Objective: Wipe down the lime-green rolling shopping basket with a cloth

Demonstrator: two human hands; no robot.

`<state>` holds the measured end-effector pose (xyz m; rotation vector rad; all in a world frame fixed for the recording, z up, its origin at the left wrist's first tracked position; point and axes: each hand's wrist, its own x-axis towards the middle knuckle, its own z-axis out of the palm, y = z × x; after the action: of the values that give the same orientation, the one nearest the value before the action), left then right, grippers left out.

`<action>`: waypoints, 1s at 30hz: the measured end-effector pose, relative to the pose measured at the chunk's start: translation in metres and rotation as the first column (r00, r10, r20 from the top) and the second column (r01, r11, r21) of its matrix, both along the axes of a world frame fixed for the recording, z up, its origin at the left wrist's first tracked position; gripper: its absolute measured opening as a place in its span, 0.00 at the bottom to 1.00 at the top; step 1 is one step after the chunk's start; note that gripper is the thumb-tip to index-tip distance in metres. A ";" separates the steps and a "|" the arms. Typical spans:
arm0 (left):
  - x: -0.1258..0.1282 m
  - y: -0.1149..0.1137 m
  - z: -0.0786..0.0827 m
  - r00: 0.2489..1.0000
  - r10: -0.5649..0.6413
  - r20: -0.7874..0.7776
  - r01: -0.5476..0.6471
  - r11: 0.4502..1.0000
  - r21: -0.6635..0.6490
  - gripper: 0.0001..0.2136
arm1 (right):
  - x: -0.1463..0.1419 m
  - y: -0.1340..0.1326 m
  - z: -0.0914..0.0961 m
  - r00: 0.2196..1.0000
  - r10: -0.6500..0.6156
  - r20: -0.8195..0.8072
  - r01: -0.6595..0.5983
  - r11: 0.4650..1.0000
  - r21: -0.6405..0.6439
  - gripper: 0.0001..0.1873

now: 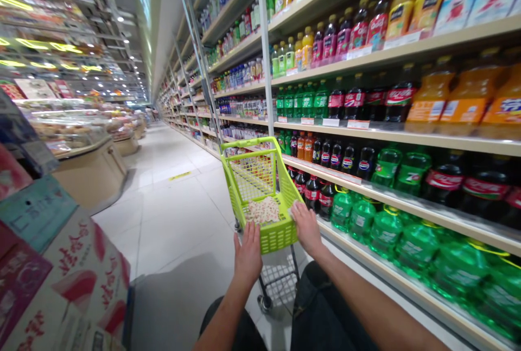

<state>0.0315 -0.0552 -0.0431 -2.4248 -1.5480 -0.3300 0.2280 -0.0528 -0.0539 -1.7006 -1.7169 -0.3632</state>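
green cart [280, 238] stands before left grip [248, 253] and right grip [308, 227].

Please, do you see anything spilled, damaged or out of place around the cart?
I see nothing spilled or damaged. Only the speckled piece, apparently crumpled cloth, looks slightly odd: it lies loose in the green cart, just beyond the left hand, unlike packaged goods. The nearby bottles stand upright in rows.

Just the one cam here — it's riding on the person's head, looking forward and down over the left hand [249, 253] and right hand [306, 227] at the green cart [279, 238] up close, while also peering down the aisle [175, 199], shelves [391, 132] crowding the right.
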 end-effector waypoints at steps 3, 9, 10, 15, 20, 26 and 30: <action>0.005 -0.001 -0.002 1.000 0.017 0.015 -0.017 1.000 -0.004 0.30 | 0.004 -0.001 -0.003 0.995 -0.074 -0.064 0.077 0.996 0.043 0.25; 0.001 0.001 -0.003 1.000 -0.006 0.007 0.006 1.000 0.001 0.30 | -0.038 -0.007 -0.013 0.947 0.306 0.095 -0.311 0.950 0.042 0.29; 0.000 0.001 -0.003 1.000 -0.008 0.009 0.008 1.000 0.002 0.31 | -0.032 -0.007 -0.012 0.958 0.273 0.085 -0.276 0.960 0.035 0.29; 0.003 -0.001 -0.001 1.000 0.009 0.018 -0.009 1.000 -0.006 0.30 | 0.006 -0.004 -0.007 0.993 -0.087 -0.076 0.092 0.994 0.063 0.26; 0.005 0.000 -0.001 1.000 0.018 0.011 -0.017 1.000 -0.024 0.29 | -0.038 -0.007 -0.017 0.953 0.284 0.105 -0.292 0.954 0.069 0.28; -0.001 0.002 -0.002 1.000 0.006 0.011 -0.006 1.000 -0.023 0.32 | 0.008 -0.002 -0.008 0.999 0.047 0.027 -0.049 0.998 0.051 0.28; 0.004 0.000 -0.002 1.000 0.021 0.020 -0.021 1.000 -0.024 0.31 | 0.019 -0.009 -0.010 0.998 -0.052 -0.017 0.053 0.997 0.057 0.27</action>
<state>0.0357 -0.0549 -0.0447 -2.4282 -1.5936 -0.3360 0.2473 -0.0615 -0.0641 -1.7053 -1.6370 -0.4185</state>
